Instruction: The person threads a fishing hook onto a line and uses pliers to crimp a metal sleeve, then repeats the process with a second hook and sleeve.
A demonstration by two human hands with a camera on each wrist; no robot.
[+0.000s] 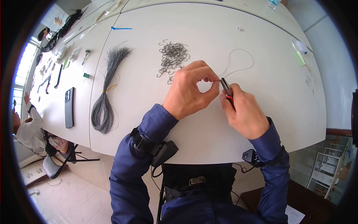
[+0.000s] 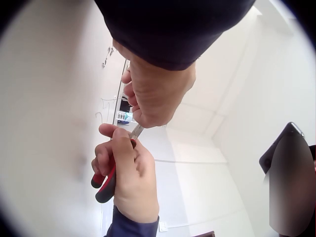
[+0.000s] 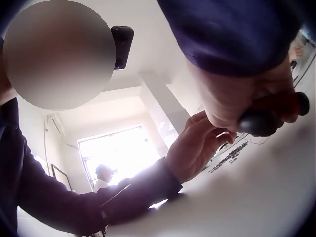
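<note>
Jutting from the right hand [image 1: 245, 111] are pliers [image 1: 226, 89].

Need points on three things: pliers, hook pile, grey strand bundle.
pliers [image 1: 227, 90]: head view, on the metal part just ahead of the handles
hook pile [image 1: 173, 56]: head view, on the middle of the heap
grey strand bundle [image 1: 107, 82]: head view, around mid-length

1. Pliers [image 1: 230, 99]: grey metal head, red-and-black handles.
2. Looped wire [image 1: 253, 59]: pale grey.
3. Wire bundle [image 1: 101, 114]: mid-grey, with a yellow tie [image 1: 110, 88].
4. Hooks [image 1: 173, 56]: dark grey.
5. Surface [image 1: 149, 22]: plain white.
6. Sleeves [image 1: 128, 175]: plain navy blue.
7. Phone [image 1: 69, 110]: black.
8. Thin strip [image 1: 122, 28]: bright blue.
9. Clip [image 1: 86, 76]: dark green.
</note>
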